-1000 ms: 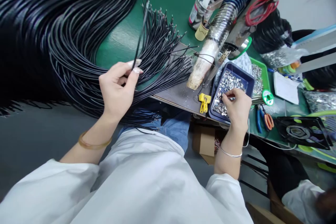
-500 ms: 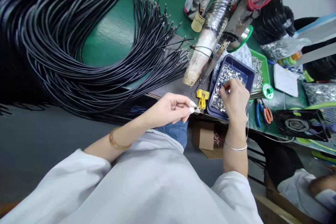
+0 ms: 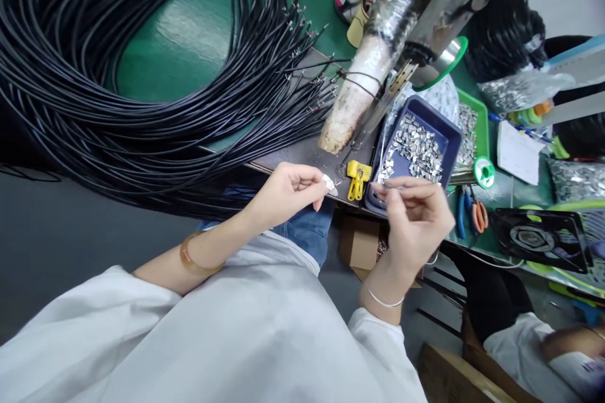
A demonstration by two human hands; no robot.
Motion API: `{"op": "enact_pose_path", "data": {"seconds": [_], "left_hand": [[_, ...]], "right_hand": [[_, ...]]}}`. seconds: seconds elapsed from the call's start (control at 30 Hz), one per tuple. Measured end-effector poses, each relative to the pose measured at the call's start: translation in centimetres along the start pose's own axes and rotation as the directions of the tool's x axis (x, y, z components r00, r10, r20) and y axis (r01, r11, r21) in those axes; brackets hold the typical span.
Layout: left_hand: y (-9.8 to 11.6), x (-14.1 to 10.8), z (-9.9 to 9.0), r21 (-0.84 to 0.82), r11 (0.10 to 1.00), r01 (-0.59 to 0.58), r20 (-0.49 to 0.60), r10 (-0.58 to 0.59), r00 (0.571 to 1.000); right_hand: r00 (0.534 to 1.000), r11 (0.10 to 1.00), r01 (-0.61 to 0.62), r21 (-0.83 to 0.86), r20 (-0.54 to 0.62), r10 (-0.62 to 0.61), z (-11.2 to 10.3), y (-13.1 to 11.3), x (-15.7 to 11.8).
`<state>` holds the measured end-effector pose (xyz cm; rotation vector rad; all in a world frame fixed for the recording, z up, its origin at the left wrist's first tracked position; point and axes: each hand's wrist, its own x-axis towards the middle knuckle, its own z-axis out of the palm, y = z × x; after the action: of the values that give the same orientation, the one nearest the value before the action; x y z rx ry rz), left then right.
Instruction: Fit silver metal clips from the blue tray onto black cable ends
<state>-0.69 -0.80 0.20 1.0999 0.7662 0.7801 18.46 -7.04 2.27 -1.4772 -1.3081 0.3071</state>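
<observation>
cables (image 3: 189,119) lie in a thick curve over the worktop (image 3: 174,50), ends fanned toward the middle. the left hand (image 3: 293,192) has thumb and fingers pressed together, seemingly pinching a cable end (image 3: 337,184). the right hand (image 3: 418,220), blurred beside the blue tray (image 3: 452,132), has its fingers near its thumb; whether that grip pinches anything, i cannot tell. the hands are apart, nothing joined between them. many bare ends and loose metal bits (image 3: 420,148) suggest much remains; no finished piece can be told. the clamp (image 3: 358,179) sits at the front edge, the duct (image 3: 362,75) crowds above; room opens toward the lap.
</observation>
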Motion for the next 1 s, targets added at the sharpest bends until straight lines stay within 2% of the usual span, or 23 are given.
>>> {"op": "enact_pose_path", "data": {"seconds": [0.17, 0.3, 0.5, 0.57, 0.7, 0.73, 0.77, 0.8, 0.83, 0.9, 0.93, 1.0], "left_hand": [[-0.1, -0.2, 0.5, 0.104, 0.988, -0.118, -0.075, 0.126, 0.989], [-0.3, -0.4, 0.8, 0.219, 0.948, -0.232, -0.109, 0.26, 0.959], [-0.8, -0.4, 0.7, 0.369, 0.851, -0.373, -0.085, 0.431, 0.898], [-1.0, -0.3, 0.5, 0.442, 0.78, -0.444, -0.044, 0.513, 0.857], [-1.6, -0.2, 0.1, 0.677, 0.463, -0.572, 0.147, 0.677, 0.721], [-1.6, -0.3, 0.1, 0.703, 0.426, -0.57, 0.171, 0.677, 0.716], [-1.6, -0.5, 0.1, 0.705, 0.443, -0.554, 0.167, 0.655, 0.737], [-1.6, -0.7, 0.2, 0.679, 0.517, -0.521, 0.138, 0.607, 0.782], [-1.4, -0.8, 0.3, 0.615, 0.633, -0.469, 0.096, 0.53, 0.842], [-0.9, -1.1, 0.4, 0.388, 0.875, -0.29, 0.036, 0.3, 0.953], [-0.6, -1.1, 0.5, 0.256, 0.95, -0.181, 0.035, 0.178, 0.983], [0.0, -1.0, 0.3, 0.044, 0.999, -0.008, 0.061, 0.005, 0.998]], "right_hand": [[0.993, 0.995, 0.096, -0.012, 0.065, -0.095, 2.9, -0.3, -1.8], [0.988, 0.995, -0.004, 0.1, 0.154, -0.011, 3.8, 0.3, -1.8], [0.981, 0.983, -0.067, 0.173, 0.193, 0.033, 3.6, 0.6, -1.7], [0.976, 0.983, -0.08, 0.164, 0.213, 0.044, 3.5, 0.7, -1.7], [0.98, 0.998, 0.012, 0.062, 0.2, -0.024, 3.2, 0.5, -1.8], [0.98, 0.998, 0.023, 0.053, 0.195, -0.033, 3.2, 0.4, -1.8], [0.981, 0.998, 0.018, 0.066, 0.194, -0.031, 3.2, 0.3, -1.9], [0.981, 0.995, 0.002, 0.101, 0.194, -0.021, 3.3, 0.3, -2.0], [0.981, 0.989, -0.018, 0.145, 0.192, -0.01, 3.5, 0.2, -2.1], [0.986, 0.98, -0.033, 0.195, 0.168, 0.0, 3.8, 0.2, -2.3], [0.989, 0.981, -0.027, 0.19, 0.15, -0.002, 3.9, 0.2, -2.4], [0.992, 0.989, -0.006, 0.146, 0.122, -0.012, 4.2, 0.3, -2.5]]}}
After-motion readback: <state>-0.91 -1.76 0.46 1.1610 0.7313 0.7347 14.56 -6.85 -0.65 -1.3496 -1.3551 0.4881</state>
